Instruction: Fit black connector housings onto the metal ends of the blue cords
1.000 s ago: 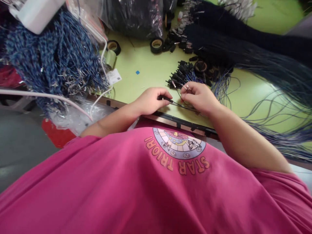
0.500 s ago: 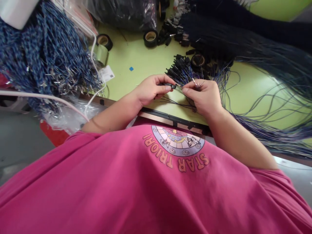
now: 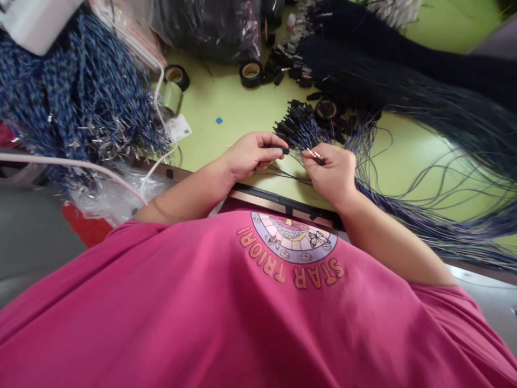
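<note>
Between the thumb and fingers of my left hand [image 3: 250,155] is a small black connector [image 3: 285,151], pointing toward my other hand. My right hand [image 3: 333,171] is closed around thin wires; their silvery tips [image 3: 313,154] stick out over the forefinger. A narrow gap separates the two hands, crossed by what looks like a thin wire. Just beyond them lies a pile of black connectors [image 3: 297,116] with blue and purple wires attached. Some dark wires [image 3: 285,173] run below the hands near the table edge. My fingers hide part of the connector.
A large bundle of dark wires [image 3: 404,70] covers the back right. Blue twisted wires [image 3: 76,86] hang at the left, beside a white cable [image 3: 156,91]. Black tape rolls [image 3: 251,74], a green roll [image 3: 172,98] and a white label [image 3: 177,128] lie on the green table [image 3: 218,97].
My right hand has curled its fingers further inward, and the silvery tips now show over its forefinger. My left hand keeps its pinch on the connector. The whole view has shifted slightly.
</note>
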`<state>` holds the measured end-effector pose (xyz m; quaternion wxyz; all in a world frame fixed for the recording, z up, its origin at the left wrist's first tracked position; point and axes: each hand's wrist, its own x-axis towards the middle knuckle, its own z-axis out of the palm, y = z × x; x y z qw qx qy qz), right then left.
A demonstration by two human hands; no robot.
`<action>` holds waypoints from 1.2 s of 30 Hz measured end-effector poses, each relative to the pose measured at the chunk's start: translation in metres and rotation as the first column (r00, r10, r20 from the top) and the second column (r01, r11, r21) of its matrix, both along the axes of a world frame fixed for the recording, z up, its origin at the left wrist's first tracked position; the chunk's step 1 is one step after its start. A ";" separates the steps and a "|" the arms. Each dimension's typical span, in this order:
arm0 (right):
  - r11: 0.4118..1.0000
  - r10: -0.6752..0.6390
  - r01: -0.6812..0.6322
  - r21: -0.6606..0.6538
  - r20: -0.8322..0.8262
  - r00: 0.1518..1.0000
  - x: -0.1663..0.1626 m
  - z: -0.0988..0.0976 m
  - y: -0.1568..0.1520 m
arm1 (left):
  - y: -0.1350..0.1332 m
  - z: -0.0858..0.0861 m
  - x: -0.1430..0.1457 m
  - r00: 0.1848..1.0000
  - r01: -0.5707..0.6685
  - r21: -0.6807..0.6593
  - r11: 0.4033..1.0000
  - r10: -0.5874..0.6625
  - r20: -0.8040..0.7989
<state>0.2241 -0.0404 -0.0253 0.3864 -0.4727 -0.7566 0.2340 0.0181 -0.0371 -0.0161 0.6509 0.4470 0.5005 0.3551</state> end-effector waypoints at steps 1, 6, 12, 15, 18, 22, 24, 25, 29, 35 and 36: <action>1.000 0.010 -0.010 0.020 0.009 1.000 -0.001 -0.001 0.000 | -0.001 0.001 0.001 1.000 0.004 0.001 1.000 -0.004 -0.015; 0.998 0.055 -0.057 0.032 0.060 0.997 -0.004 -0.004 0.000 | -0.003 0.004 0.002 0.985 0.017 0.066 0.998 -0.005 -0.171; 0.994 0.098 -0.096 -0.052 0.039 0.994 -0.008 -0.003 -0.001 | -0.003 0.005 0.004 0.967 0.058 0.124 0.991 -0.024 -0.253; 0.992 0.106 -0.104 -0.069 0.029 0.994 -0.009 -0.004 0.000 | -0.002 0.006 0.005 0.954 0.091 0.200 0.975 -0.028 -0.300; 0.986 0.093 -0.095 -0.139 -0.024 0.995 -0.008 0.000 0.003 | -0.001 0.009 0.003 0.930 0.150 0.279 0.948 -0.039 -0.366; 0.982 0.014 -0.029 -0.185 -0.082 0.997 -0.005 0.009 0.001 | 0.009 0.018 -0.004 0.866 0.196 0.399 0.896 0.032 -0.499; 0.992 0.005 -0.014 -0.126 -0.074 0.997 -0.005 0.010 -0.004 | 0.019 0.021 -0.007 0.825 0.230 0.427 0.874 0.057 -0.562; 0.997 0.021 -0.026 -0.071 -0.059 0.998 -0.006 0.009 -0.008 | 0.025 0.021 -0.007 0.807 0.250 0.432 0.866 0.060 -0.587; 0.983 0.065 -0.073 0.166 0.051 0.997 -0.008 0.001 -0.016 | 0.045 0.010 -0.007 0.759 0.293 0.456 0.840 0.086 -0.646; 0.949 0.276 -0.298 0.103 0.183 0.944 -0.014 -0.007 -0.015 | 0.047 0.005 -0.009 0.728 0.272 0.446 0.852 0.121 -0.675; 0.938 0.333 -0.345 0.031 0.187 0.924 -0.016 -0.008 -0.013 | 0.045 0.008 -0.011 0.735 0.250 0.441 0.862 0.128 -0.666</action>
